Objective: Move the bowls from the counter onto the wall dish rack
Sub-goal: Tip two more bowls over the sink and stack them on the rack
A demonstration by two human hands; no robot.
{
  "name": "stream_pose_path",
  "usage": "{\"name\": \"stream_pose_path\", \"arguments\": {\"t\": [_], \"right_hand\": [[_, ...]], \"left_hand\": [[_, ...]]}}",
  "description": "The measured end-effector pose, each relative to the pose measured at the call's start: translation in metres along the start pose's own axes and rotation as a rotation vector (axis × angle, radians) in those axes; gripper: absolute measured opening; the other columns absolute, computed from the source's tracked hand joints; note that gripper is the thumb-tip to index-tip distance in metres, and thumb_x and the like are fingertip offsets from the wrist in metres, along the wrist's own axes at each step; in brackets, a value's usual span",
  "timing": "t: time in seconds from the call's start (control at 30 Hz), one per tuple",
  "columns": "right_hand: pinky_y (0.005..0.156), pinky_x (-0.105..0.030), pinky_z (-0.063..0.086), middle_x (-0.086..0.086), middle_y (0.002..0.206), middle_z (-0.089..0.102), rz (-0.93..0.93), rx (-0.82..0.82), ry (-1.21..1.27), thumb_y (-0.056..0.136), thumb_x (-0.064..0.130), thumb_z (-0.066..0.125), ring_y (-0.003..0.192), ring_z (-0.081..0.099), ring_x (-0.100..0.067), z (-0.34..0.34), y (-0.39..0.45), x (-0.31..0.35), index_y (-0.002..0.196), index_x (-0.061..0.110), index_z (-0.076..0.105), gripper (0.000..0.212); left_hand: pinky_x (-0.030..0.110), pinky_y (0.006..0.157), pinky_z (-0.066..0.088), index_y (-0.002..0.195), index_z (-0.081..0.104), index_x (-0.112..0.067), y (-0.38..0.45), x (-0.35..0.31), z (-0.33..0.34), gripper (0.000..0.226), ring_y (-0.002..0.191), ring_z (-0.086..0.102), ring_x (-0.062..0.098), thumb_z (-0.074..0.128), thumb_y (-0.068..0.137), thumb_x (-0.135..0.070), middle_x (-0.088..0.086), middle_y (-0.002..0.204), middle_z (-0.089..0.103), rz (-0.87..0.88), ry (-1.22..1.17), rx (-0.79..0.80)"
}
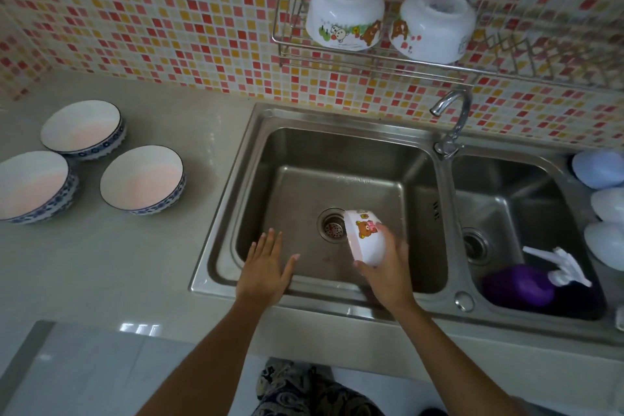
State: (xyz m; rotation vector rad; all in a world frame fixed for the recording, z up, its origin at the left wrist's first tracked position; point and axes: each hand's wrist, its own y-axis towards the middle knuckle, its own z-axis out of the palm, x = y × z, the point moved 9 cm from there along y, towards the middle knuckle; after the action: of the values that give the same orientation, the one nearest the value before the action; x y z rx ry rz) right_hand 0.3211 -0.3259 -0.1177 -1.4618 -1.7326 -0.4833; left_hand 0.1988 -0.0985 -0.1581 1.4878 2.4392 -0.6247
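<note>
Right hand (388, 270) grips one bear bowl (366, 236); two racked, three countertop.

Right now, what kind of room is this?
Most likely a home kitchen. There is a steel double sink with a tap, a wire dish rack on the tiled wall holding upturned bowls, and the right hand holds a small bear-print bowl over the sink.

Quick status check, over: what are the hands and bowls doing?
Right hand grips cartoon bowl over sink; left hand empty. Two bowls on rack, three blue-rimmed bowls on counter. Path clear.
</note>
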Motion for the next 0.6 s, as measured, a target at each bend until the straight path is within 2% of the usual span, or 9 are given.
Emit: {"name": "stream_pose_path", "arguments": {"t": [0.1, 0.2, 0.37, 0.47, 0.53, 0.6], "right_hand": [[0.097, -0.026, 0.048, -0.003, 0.13, 0.033, -0.082, 0.027, -0.132, 0.074, 0.013, 0.082, 0.113, 0.047, -0.017, 0.004, -0.005, 0.019, 0.145, 0.033, 0.033, 0.09], [0.101, -0.032, 0.047, -0.007, 0.14, 0.031, -0.178, 0.042, -0.311, 0.079, 0.017, 0.079, 0.121, 0.046, -0.021, 0.007, -0.008, 0.036, 0.145, 0.031, 0.035, 0.08], [0.097, -0.034, 0.051, -0.008, 0.143, 0.032, -0.361, -0.002, -0.598, 0.079, 0.018, 0.079, 0.127, 0.045, -0.024, 0.025, -0.015, 0.044, 0.142, 0.032, 0.039, 0.076], [0.092, -0.034, 0.053, -0.008, 0.146, 0.034, -0.36, -0.02, -0.625, 0.084, 0.021, 0.074, 0.13, 0.041, -0.023, 0.026, -0.018, 0.044, 0.141, 0.03, 0.041, 0.067], [0.087, -0.038, 0.056, -0.012, 0.143, 0.038, -0.385, -0.055, -0.666, 0.077, 0.015, 0.081, 0.13, 0.043, -0.029, 0.024, -0.024, 0.047, 0.139, 0.029, 0.044, 0.074], [0.09, -0.04, 0.054, -0.014, 0.143, 0.04, -0.351, -0.108, -0.635, 0.072, 0.012, 0.085, 0.128, 0.045, -0.031, 0.016, -0.028, 0.046, 0.138, 0.027, 0.047, 0.078]], "left_hand": [[0.033, 0.118, -0.004, 0.151, 0.005, -0.018, -0.001, 0.0, 0.001, 0.089, 0.146, -0.004, 0.015, -0.005, 0.08, -0.072, 0.002, 0.16, 0.0, 0.001, 0.0, 0.009], [0.032, 0.117, -0.005, 0.151, 0.005, -0.019, 0.001, 0.002, 0.003, 0.09, 0.146, -0.004, 0.016, -0.008, 0.079, -0.072, 0.003, 0.16, 0.003, 0.004, 0.012, 0.013], [0.031, 0.117, -0.004, 0.151, 0.006, -0.017, 0.001, 0.001, 0.001, 0.076, 0.147, -0.002, 0.016, 0.009, 0.09, -0.062, 0.003, 0.16, 0.005, 0.004, -0.011, 0.006], [0.031, 0.118, 0.0, 0.151, 0.008, -0.015, -0.002, -0.001, -0.003, 0.07, 0.147, 0.002, 0.017, 0.017, 0.095, -0.057, 0.004, 0.16, 0.008, 0.014, -0.044, -0.015], [0.03, 0.117, 0.0, 0.151, 0.009, -0.015, -0.004, -0.002, -0.005, 0.068, 0.147, 0.002, 0.016, 0.017, 0.096, -0.056, 0.004, 0.159, 0.008, 0.024, -0.062, -0.025], [0.03, 0.117, -0.002, 0.151, 0.007, -0.015, -0.003, -0.002, -0.007, 0.068, 0.147, 0.0, 0.016, 0.019, 0.096, -0.055, 0.005, 0.16, 0.006, 0.027, -0.08, -0.016]]}}
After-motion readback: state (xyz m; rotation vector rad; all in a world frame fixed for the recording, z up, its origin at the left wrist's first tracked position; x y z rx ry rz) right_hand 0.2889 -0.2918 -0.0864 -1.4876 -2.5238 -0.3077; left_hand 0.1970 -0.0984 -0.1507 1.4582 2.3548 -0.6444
